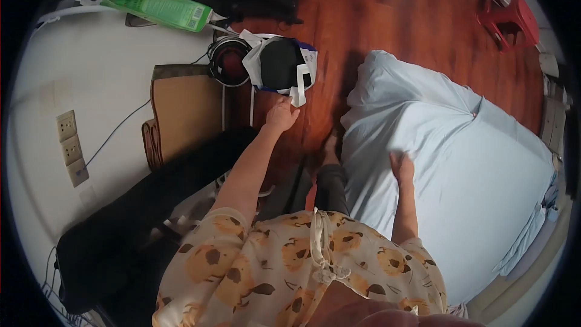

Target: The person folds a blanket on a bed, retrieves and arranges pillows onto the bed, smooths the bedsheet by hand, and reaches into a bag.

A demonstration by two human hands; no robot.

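Beside a white bag (251, 66) with a dark round thing (279, 63) in it, my left hand (282, 115) reaches out with its fingers apart. Its fingertips are right by the bag's hanging white strap (300, 88); whether they touch it is unclear. A rumpled light blue sheet (460, 188) covers a bed on the right. My right hand (402, 166) rests against the sheet near its left part, fingers slightly spread and a little blurred.
A round dark container (230, 62) stands left of the bag. Brown boards (184, 112) lean by the wall, next to a long black piece (145, 224). A green package (163, 11) is at upper left, a red stool (509, 21) at upper right, on the wooden floor (351, 9).
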